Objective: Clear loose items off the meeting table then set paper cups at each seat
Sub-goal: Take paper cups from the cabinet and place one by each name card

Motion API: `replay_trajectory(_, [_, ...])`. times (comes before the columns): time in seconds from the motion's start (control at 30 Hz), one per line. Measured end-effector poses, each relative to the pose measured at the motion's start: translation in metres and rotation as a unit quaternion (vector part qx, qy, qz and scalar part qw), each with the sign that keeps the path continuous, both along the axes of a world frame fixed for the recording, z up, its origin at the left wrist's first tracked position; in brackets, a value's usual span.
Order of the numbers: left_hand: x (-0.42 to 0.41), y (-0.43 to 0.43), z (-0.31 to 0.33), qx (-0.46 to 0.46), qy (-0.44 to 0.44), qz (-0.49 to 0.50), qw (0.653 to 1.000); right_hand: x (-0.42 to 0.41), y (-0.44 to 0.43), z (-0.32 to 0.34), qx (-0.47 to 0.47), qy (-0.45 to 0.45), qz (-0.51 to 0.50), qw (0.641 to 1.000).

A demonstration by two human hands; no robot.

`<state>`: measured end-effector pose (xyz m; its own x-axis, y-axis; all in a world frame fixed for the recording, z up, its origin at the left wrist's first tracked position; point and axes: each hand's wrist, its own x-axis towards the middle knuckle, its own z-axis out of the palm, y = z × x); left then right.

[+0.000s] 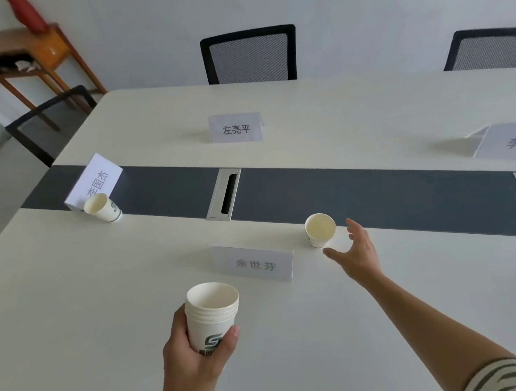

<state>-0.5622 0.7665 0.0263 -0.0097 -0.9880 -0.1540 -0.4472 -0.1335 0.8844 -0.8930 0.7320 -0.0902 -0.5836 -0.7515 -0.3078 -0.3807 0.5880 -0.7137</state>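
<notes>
The left hand (196, 350) is clamped on a stack of paper cups (211, 316). The fingers wrap the lower half from the left and the thumb presses the printed logo from the right. The stack is upright with its mouth open to the camera, held above the meeting table (75, 297) on the near side of the near name card (252, 265).

The right hand (356, 249) is open and holds nothing. Its fingers are spread and slightly bent, the thumb is stretched low towards the left, and the palm faces left. The forearm runs straight out from a striped sleeve (503, 376) at the lower right corner, passing to the right of the near name card.

A single paper cup (320, 230) stands upright on the table just beyond the card's right end, at the near edge of the dark strip (371, 197). The right thumb tip lies just beside the cup's base; whether it touches cannot be told.

A second paper cup (103, 207) stands far to the left of the near name card and beyond it, against another name card (97, 181) at the table's end.
</notes>
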Motion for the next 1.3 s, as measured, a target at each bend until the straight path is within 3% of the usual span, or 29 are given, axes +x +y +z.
replay_trajectory(0.1, [-0.001,-0.002,0.007,-0.016,0.011,-0.049,0.999,0.003,0.027,0.033,-0.014,0.040,-0.027,0.999])
replay_trajectory(0.27, [-0.004,-0.001,0.018,-0.050,0.019,-0.171,0.984,0.035,0.080,0.106,-0.119,0.020,-0.050,0.991])
replay_trajectory(0.57, [-0.025,0.034,0.029,-0.098,0.045,-0.397,0.912,0.118,0.199,0.190,-0.212,-0.019,-0.110,0.971])
replay_trajectory(0.93, [-0.078,0.137,0.039,-0.202,0.040,-0.623,0.754,0.150,0.344,0.196,-0.193,-0.034,-0.228,0.954])
replay_trajectory(1.3, [-0.075,0.348,0.023,-0.162,0.069,-0.787,0.592,0.240,0.587,0.187,-0.187,-0.035,-0.455,0.870])
